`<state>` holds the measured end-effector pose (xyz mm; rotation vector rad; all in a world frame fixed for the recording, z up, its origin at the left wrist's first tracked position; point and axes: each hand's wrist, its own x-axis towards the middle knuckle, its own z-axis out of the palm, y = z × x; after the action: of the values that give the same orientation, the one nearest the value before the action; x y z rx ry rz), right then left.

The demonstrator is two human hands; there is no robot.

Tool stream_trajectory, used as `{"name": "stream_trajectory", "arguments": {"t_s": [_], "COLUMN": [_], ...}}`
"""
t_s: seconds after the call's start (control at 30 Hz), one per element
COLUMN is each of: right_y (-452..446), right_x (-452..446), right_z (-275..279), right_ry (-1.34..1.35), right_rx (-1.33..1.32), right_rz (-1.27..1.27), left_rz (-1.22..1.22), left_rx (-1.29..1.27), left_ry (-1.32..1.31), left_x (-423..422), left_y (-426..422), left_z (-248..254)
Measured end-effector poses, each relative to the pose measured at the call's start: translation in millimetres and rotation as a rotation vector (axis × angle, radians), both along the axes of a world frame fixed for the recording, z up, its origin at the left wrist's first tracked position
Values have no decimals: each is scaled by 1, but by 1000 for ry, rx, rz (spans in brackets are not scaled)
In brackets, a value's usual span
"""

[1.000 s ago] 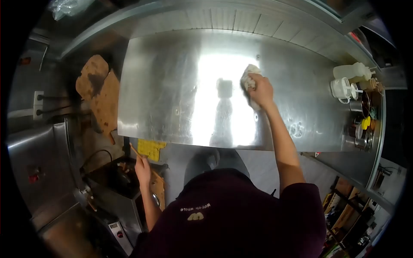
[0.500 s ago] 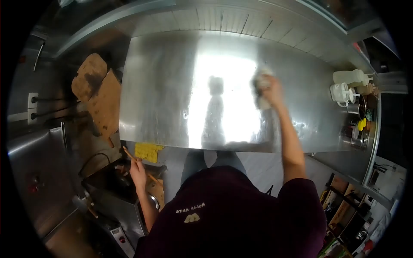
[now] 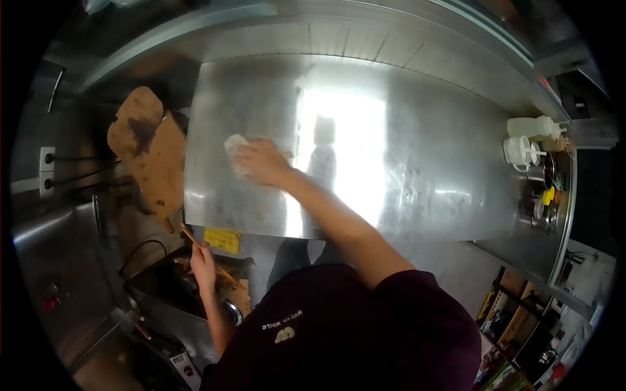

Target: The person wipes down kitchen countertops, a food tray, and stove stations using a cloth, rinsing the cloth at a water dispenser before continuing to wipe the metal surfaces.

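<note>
My right hand (image 3: pixel 262 161) presses a crumpled white cloth (image 3: pixel 235 144) flat against the left part of the shiny steel worktop (image 3: pixel 430 130). Its fingers are closed over the cloth, and the arm reaches across my body. Down at the left, in front of the worktop edge, my left hand (image 3: pixel 203 262) is wrapped round a thin wooden stick (image 3: pixel 188 232). The stick slants, with its upper end by the worktop's front left corner; what its lower end belongs to I cannot make out.
Two worn wooden paddle boards (image 3: pixel 160 163) lean left of the worktop. A yellow cloth (image 3: pixel 222 240) lies below its front edge. White squeeze bottles (image 3: pixel 531 127) and a white jug (image 3: pixel 517 151) stand at the right end. A dark open metal bin (image 3: pixel 163 287) is under my left hand.
My right hand has swept the cloth from the right side of the worktop across to the left. My left hand has stayed nearly in place, still round the stick.
</note>
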<state>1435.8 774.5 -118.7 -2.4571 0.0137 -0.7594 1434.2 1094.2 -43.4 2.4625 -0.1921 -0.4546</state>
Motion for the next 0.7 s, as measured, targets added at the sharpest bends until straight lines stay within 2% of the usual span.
{"name": "stream_trajectory", "arguments": {"t_s": [0.07,0.1,0.13,0.17,0.2,0.23,0.27,0.37,0.4,0.43,0.47,0.53,0.6,0.63,0.7], "right_y": [-56,-98,-149,-198,-238,-259,-303,-286,-288,-278,-256,-209,-150,-130,-81], "right_x": [-25,-41,-77,-110,-149,-177,-207,-164,-137,-96,-48,49,132,168,231], "right_z": [-3,-40,-53,-26,-24,17,-13,35,7,-9,-13,-23,-17,-27,-30], "right_ry": [95,-8,28,157,51,177,3,454,249,-15,43,-82,-15,-53,-83], "right_rx": [71,64,127,146,-47,291,18,-46,-47,-226,-208,-202,-122,-33,-49], "right_rz": [59,-125,-321,-559,-808,-968,-1071,-1455,-1355,-1195,-1130,-937,-934,-828,-592], "left_rz": [40,37,35,2,29,41,50,97,103,110,118,173,222,234,279], "left_rx": [-80,-33,16,66,63,79,99,116,118,122,128,117,76,133,136], "left_ry": [54,34,18,-11,19,13,14,45,22,-2,-28,14,8,-1,-13], "left_x": [0,0,0,1,-1,1,1,3,3,3,3,4,3,4,2], "left_y": [-1,-1,1,8,8,16,26,40,44,49,56,77,91,94,108], "left_z": [3,4,5,1,4,-1,-7,-9,-11,-12,-14,-17,-16,-7,-2]}}
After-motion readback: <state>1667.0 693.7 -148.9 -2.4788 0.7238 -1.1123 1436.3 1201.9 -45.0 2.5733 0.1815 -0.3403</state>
